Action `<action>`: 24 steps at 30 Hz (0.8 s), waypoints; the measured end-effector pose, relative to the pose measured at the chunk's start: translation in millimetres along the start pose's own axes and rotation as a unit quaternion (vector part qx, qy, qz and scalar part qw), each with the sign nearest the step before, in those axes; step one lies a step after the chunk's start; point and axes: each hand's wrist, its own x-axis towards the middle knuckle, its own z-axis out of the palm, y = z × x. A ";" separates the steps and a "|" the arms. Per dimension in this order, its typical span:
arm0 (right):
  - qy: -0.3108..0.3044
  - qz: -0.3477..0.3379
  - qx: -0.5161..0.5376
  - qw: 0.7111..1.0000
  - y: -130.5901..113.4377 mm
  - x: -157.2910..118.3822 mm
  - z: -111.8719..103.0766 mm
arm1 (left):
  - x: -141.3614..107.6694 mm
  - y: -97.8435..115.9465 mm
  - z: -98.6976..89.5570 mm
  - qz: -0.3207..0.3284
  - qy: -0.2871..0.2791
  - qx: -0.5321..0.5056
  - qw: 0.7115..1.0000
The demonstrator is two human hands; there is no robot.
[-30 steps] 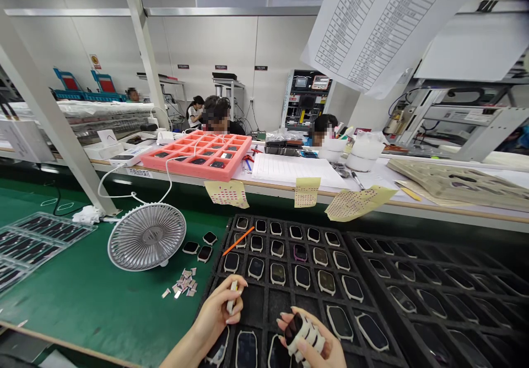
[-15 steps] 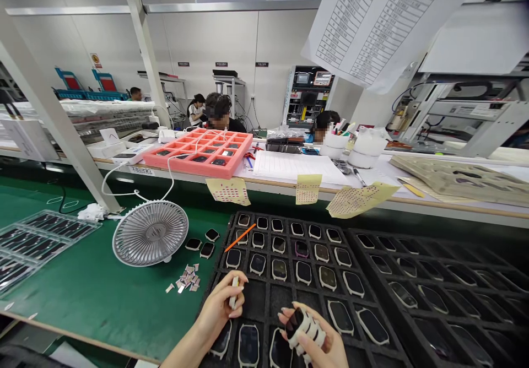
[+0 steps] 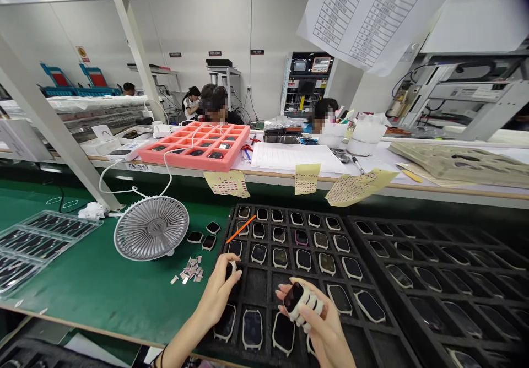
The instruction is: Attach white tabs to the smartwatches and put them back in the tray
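My left hand [image 3: 217, 291] grips a single watch case [image 3: 231, 270] at the left edge of the black foam tray [image 3: 255, 285]; the fingers hide part of it. To its right, my right hand [image 3: 324, 321] is closed around a stack of several watch cases [image 3: 294, 297], pale-sided, with a dark screen facing out. It is held above the tray's compartments. Rows of watch cases with dark screens and light frames, such as one watch [image 3: 303, 259], fill many compartments. A purple-framed watch [image 3: 301, 238] lies among them. An orange stick [image 3: 242, 229] rests across the tray's far left part.
Left of the tray stand a grey fan [image 3: 152, 228], three loose watches [image 3: 209, 242] and a pile of small pieces [image 3: 190, 270]. Another black tray [image 3: 430, 280] adjoins on the right. A shelf with a pink foam tray [image 3: 223, 162] runs behind. Several people sit beyond.
My left hand has moved slightly up and left, bringing its watch case to the tray's left side. My right hand, still holding the stack, has risen a little. The view has shifted slightly.
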 end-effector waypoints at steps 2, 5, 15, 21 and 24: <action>-0.002 -0.027 -0.032 0.999 1.1 4.0 3.3 | -1.3 -3.8 1.5 0.002 0.009 0.023 1.000; -0.002 -0.070 -0.098 0.993 4.4 9.9 4.9 | -2.9 -5.2 3.2 0.007 -0.006 0.045 0.999; 0.009 -0.080 -0.125 0.989 5.8 9.1 15.3 | -1.6 -6.8 3.0 0.019 -0.024 0.080 0.996; 0.005 -0.082 -0.122 0.989 7.9 9.5 12.6 | -1.9 -8.3 6.1 0.034 -0.025 0.104 0.994; -0.017 -0.073 -0.132 0.988 8.4 12.8 6.0 | -5.4 -7.8 9.4 0.065 -0.001 0.130 0.989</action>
